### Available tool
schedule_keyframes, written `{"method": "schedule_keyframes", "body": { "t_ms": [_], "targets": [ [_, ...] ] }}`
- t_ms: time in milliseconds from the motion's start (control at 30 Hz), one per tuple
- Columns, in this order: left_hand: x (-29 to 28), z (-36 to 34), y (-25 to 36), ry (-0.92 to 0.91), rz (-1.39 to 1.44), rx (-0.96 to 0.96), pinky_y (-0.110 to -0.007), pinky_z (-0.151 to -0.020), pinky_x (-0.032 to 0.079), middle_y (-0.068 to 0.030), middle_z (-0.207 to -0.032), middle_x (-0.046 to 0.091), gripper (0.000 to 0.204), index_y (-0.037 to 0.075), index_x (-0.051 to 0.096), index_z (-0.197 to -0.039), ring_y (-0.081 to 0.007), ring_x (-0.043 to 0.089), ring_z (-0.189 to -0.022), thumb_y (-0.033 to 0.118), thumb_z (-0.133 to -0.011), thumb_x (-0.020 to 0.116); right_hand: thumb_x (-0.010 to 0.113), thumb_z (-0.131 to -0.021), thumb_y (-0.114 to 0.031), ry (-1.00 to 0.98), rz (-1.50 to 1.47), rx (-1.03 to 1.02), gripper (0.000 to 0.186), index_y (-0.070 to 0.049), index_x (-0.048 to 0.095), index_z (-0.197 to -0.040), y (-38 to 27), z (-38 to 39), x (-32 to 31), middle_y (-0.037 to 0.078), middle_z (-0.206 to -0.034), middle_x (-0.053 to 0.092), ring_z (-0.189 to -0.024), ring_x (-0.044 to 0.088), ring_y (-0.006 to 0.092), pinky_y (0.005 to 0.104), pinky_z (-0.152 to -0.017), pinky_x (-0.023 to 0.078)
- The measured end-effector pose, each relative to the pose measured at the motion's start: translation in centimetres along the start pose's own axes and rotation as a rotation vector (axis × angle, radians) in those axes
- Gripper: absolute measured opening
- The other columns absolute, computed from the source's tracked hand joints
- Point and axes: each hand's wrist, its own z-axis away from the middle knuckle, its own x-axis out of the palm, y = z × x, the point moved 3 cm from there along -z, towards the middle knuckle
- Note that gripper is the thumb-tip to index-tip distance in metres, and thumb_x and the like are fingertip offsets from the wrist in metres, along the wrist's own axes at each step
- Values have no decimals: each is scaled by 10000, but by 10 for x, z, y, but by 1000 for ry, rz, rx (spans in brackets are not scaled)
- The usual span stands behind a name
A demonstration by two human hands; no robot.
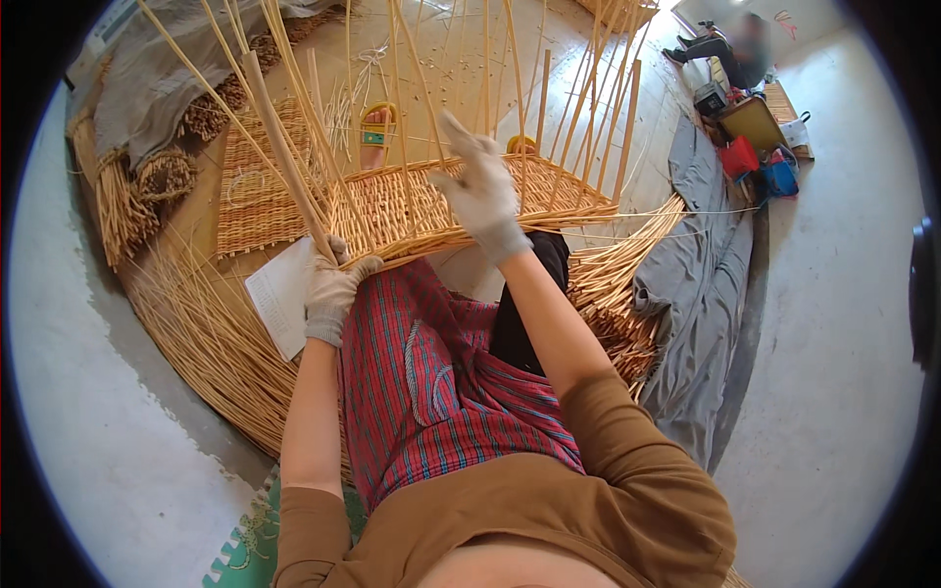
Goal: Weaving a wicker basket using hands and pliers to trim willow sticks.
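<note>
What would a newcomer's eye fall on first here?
Probably the wicker piece bristling with upright sticks, just beyond the person's lap. The gloved left hand grips its near left corner; the gloved right hand is open over its middle. Next, the red striped cloth on the lap.

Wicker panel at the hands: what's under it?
The striped apron and a black trouser leg meet the near edge of the wicker panel. Parts of yellow sandals show past its far edge. Whatever is directly beneath the weave is covered.

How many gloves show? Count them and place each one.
2: left glove at the near-left corner of the weaving, right glove over its middle. The distant person's hands are unclear.
</note>
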Motion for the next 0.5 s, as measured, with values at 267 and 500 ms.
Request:
{"method": "schedule_keyframes", "body": {
  "t_ms": [267,500],
  "targets": [
    [2,-8,-2,-45,32,51,-235,-617,387,56,-784,365,584,125,450,-957,-96,361,-697,195,-630,928,696,-861,-211,142,-89,372,465,-112,585,-1301,8,107,-39,123,-1215,648,-1152,606,294,384,-969,483],
    [-3,-34,26,40,46,4,-284,-793,481,-8,-941,540,577,85,531,-1174,-161,523,-866,212,-720,865,742,-709,-488,-226,604,2,747,-210,516,-1365,33,50,11,50,-1193,592,-1121,534,262,482,-1071,307]
  ]
}}
